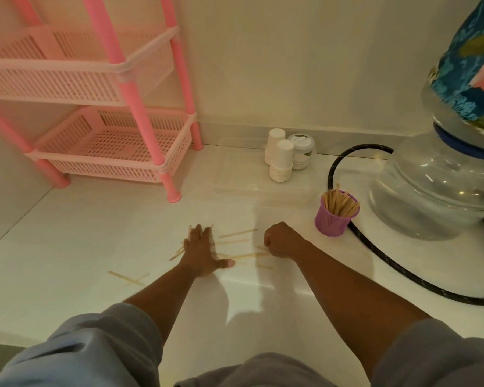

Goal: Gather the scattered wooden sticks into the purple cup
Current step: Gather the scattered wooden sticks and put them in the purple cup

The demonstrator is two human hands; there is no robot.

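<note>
White and glossy, the floor meets a pale wall at the back, and both arms reach forward over it from grey-blue pushed-up sleeves.

The left hand lies flat, palm down, fingers spread wide and thumb pointing to the right. It presses on several of the scattered wooden sticks; some ends stick out from under the fingers and at the left side of the palm. The right hand is curled into a loose fist with knuckles up. It rests on the floor over the ends of some sticks, but I cannot tell if it really holds any of them.

The sticks are thin, flat and pale, like light wood, with rounded ends. Most lie between and under the two hands, crossing each other at different angles. Two more sticks lie apart at the left, crossing in a narrow X.

To the right of the right hand stands the purple cup, ribbed and upright, already full with a bundle of sticks that lean to the right. Just behind it a black hose curves on the floor, and beside it is a clear water bottle with a flowered cloth on top. Farther back are white paper cups, a small jar, a clear tray, and a pink plastic rack at the left.
</note>
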